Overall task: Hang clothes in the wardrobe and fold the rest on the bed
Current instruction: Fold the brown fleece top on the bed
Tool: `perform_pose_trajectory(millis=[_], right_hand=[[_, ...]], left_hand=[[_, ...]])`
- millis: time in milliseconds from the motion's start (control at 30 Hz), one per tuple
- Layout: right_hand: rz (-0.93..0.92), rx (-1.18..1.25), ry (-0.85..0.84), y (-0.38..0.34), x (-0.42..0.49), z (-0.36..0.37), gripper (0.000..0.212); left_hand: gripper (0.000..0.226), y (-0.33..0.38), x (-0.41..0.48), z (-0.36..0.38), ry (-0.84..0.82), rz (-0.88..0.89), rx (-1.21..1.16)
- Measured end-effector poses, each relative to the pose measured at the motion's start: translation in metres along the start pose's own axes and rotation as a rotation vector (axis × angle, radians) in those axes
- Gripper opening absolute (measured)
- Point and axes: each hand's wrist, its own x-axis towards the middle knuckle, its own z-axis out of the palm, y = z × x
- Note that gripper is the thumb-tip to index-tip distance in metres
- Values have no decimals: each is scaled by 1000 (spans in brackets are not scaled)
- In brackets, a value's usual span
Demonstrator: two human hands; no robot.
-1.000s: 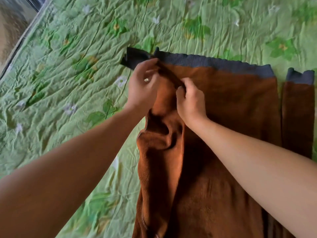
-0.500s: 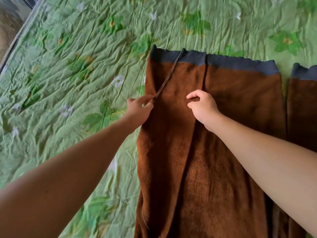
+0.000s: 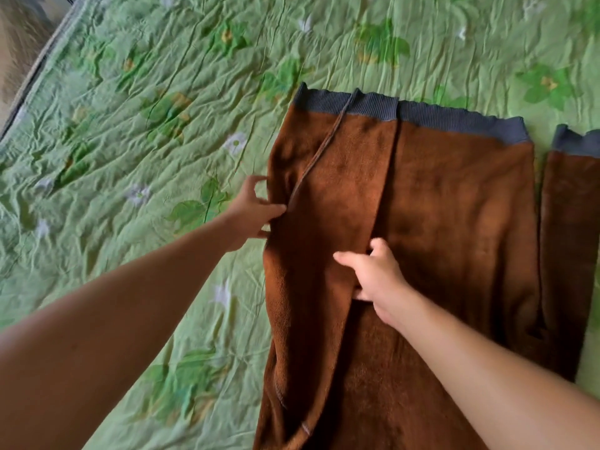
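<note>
Soft, bright daylight falls evenly, lighting the right hand (image 3: 376,277) more than the shaded left hand (image 3: 253,209), both slightly motion-blurred, with wide-angle stretching of the forearms below them.

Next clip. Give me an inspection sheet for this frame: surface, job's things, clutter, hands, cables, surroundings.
Surface: bed covered by a crumpled green floral sheet.
Job's things: brown garment lies flat on the sheet, with its grey ribbed hem away from the person and its left side folded over. A thin cord lies on that folded part. A grey-cuffed sleeve lies alongside on the right.
Clutter: nothing seen.
Hands: left hand has its fingers spread, touching the garment's left edge. Right hand rests on the middle fold; grip unclear.
Cables: nothing seen.
Surroundings: blurred floor beyond the bed edge, upper left.
</note>
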Motion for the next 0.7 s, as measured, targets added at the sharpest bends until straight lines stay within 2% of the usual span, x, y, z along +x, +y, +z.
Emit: perform_pose_trajectory(millis=[33, 100, 167, 233, 300, 333, 400, 467, 567, 633, 700], right_hand=[[35, 7, -30, 11, -8, 1, 55], [93, 9, -79, 34, -24, 3, 55], [149, 5, -127, 53, -41, 6, 38], [173, -9, -148, 67, -54, 9, 22], [131, -14, -64, 77, -61, 11, 14], [109, -4, 8, 82, -63, 11, 15], [121, 81, 55, 92, -66, 10, 20], [200, 194, -53, 103, -75, 10, 23], [269, 174, -207, 131, -94, 11, 35], [294, 165, -236, 150, -107, 16, 41], [315, 198, -252, 164, -118, 22, 32]], left_hand=[[45, -9, -9, 0, -54, -68, 49], [21, -26, -24, -2, -147, -176, 104], [7, -35, -32, -3, -138, -194, 74], [6, -39, -31, -10, 61, -115, 68], [2, -38, -30, -18, 273, 17, 101], [3, -38, -32, -21, 296, 54, 104], [13, -41, -43, -22, 170, 5, 73], [29, -50, -60, -20, -46, -102, 60], [54, -72, -80, -21, -285, -148, -39], [58, -84, -90, -21, -330, -154, -107], [48, -93, -96, -16, -185, -110, -108]])
